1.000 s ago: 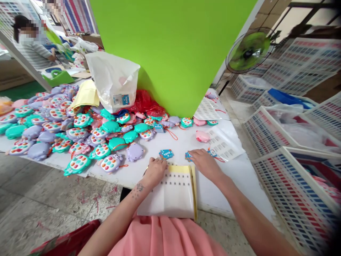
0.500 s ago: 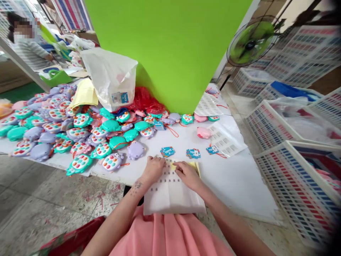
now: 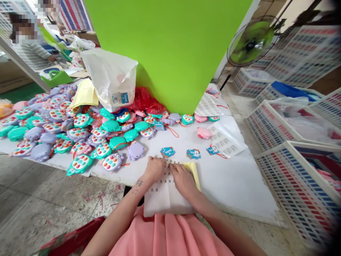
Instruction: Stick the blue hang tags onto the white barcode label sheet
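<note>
Paper [image 3: 160,201] lies under my left hand [image 3: 155,170] and right hand [image 3: 183,180], both flat, the right now drawn in beside the left, yellow sheet [image 3: 195,174] at two o'clock.

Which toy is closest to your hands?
The plain lilac toy just beyond the left hand: it shows a smooth back, while the toy beside it shows coloured buttons.

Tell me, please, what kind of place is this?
Probably a small toy factory or packing workshop: many teal and lilac plastic toys heaped on a white table, blue "TOYS" card tags, and lattice plastic crates nearby.
</note>
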